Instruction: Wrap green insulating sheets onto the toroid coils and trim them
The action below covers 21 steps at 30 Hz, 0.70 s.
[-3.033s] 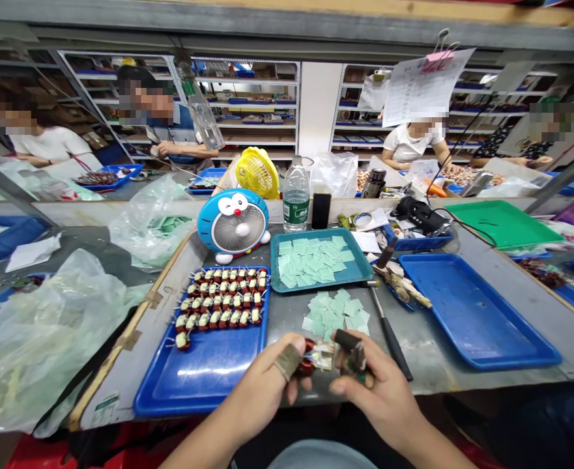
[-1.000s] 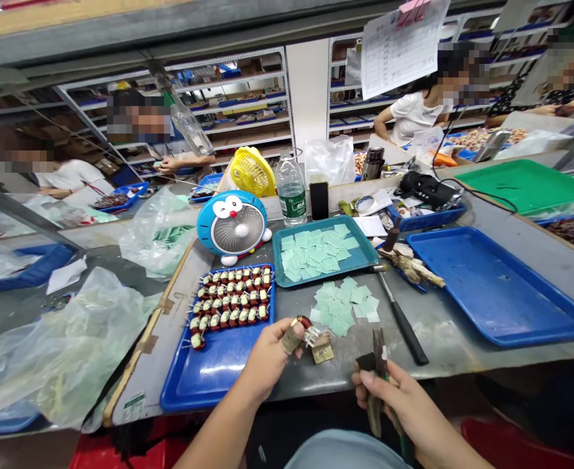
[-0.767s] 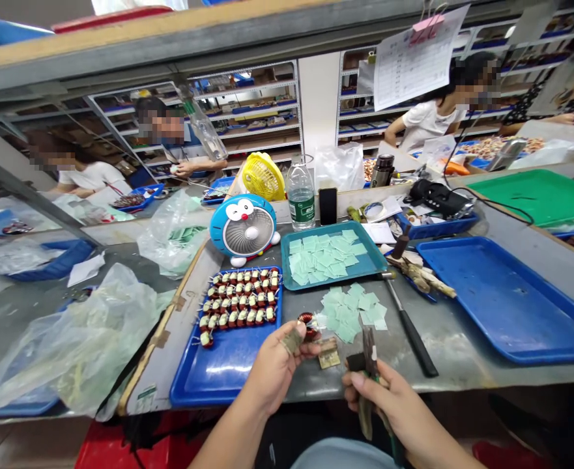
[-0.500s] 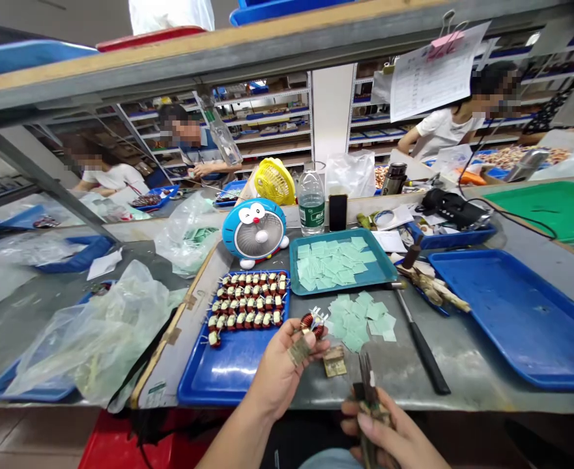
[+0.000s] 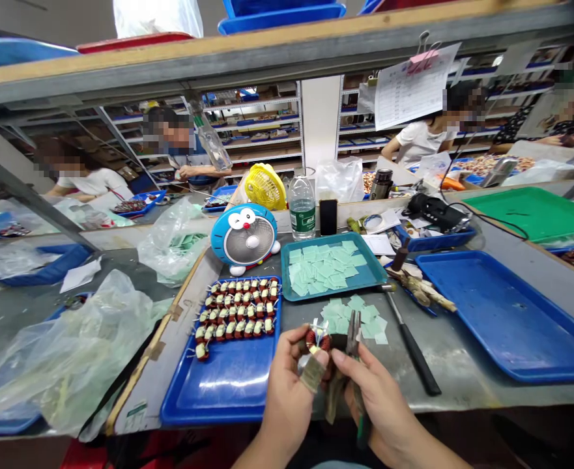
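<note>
No words can be read here. A water bottle (image 5: pixel 301 212) past the left hand (image 5: pixel 289 384) has a green label (image 5: pixel 301 218), but its letters are too small. A sheet of paper (image 5: pixel 411 85) hangs high past the right hand (image 5: pixel 382 400), its rows of print too tiny. A small sticker (image 5: pixel 137 412) on the bench (image 5: pixel 462 352) is blurry.

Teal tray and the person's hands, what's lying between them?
In the head view, loose pale green squares lie on the metal bench between the teal tray and the left hand and right hand.
</note>
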Available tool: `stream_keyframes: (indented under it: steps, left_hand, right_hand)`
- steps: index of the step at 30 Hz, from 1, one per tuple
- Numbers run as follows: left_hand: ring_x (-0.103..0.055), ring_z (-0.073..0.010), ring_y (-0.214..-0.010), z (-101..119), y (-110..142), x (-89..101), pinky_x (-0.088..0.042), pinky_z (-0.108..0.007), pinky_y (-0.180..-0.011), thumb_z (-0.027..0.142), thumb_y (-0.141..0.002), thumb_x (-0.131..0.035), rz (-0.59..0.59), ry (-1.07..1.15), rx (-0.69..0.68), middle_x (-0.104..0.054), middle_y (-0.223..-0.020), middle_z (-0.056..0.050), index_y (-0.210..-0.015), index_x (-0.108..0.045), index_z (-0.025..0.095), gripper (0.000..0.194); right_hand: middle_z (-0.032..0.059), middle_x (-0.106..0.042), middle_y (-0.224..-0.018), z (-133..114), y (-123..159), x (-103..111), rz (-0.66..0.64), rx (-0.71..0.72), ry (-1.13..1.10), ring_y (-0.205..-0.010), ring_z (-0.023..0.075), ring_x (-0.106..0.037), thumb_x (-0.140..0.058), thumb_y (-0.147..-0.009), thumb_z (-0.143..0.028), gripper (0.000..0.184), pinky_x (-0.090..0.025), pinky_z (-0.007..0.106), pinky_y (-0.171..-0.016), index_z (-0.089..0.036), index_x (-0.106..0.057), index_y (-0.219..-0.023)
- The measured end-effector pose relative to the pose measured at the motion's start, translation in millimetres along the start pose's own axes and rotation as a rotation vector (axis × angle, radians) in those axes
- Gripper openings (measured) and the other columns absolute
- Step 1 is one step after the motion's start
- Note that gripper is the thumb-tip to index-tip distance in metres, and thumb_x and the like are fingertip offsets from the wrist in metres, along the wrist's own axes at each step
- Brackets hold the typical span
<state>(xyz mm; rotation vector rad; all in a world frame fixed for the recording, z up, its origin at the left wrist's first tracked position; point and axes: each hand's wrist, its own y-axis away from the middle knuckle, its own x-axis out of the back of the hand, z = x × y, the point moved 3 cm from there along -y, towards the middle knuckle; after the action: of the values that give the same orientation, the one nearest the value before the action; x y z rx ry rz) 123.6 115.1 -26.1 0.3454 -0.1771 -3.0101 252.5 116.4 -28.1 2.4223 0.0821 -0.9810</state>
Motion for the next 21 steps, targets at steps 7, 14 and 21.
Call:
stream_keyframes:
  steps: [7,14,21]
  left_hand:
    - [-0.063,-0.0275,-0.121,-7.7,2.1,12.7,-0.050,-0.039,-0.102,0.040,-0.092,-0.069,-0.056,-0.287,-0.108,-0.063,-0.136,-0.013,-0.144,-0.042,0.024,0.061]
    - [-0.061,-0.0251,-0.124,-0.2,-2.9,16.4,-0.046,-0.034,-0.106,0.035,-0.089,-0.073,-0.131,-0.436,-0.129,-0.063,-0.139,-0.006,-0.139,-0.054,0.028,0.054]
    - [-0.064,-0.0252,-0.117,-9.6,-0.6,20.0,-0.048,-0.035,-0.103,0.032,-0.086,-0.077,-0.154,-0.326,-0.105,-0.062,-0.138,-0.009,-0.135,-0.052,0.026,0.055]
  right_hand:
    - [0.0085,-0.077,-0.105,-0.9,1.5,-8.0,0.039,-0.008,-0.034,-0.093,0.0232,-0.072,-0.088,-0.075,-0.036,0.044,-0.056,0.033,-0.083,-0.017,-0.069,-0.110]
    - [0.0079,-0.077,-0.102,-0.1,3.7,-5.7,0.081,0.030,0.060,-0.088,0.0230,-0.071,-0.087,-0.074,-0.040,0.047,-0.056,0.033,-0.078,-0.018,-0.068,-0.110]
    - [0.0069,-0.076,-0.105,0.1,8.2,-1.0,0.037,0.084,0.143,-0.091,0.0222,-0.070,-0.083,-0.079,-0.041,0.045,-0.055,0.032,-0.082,-0.020,-0.067,-0.114]
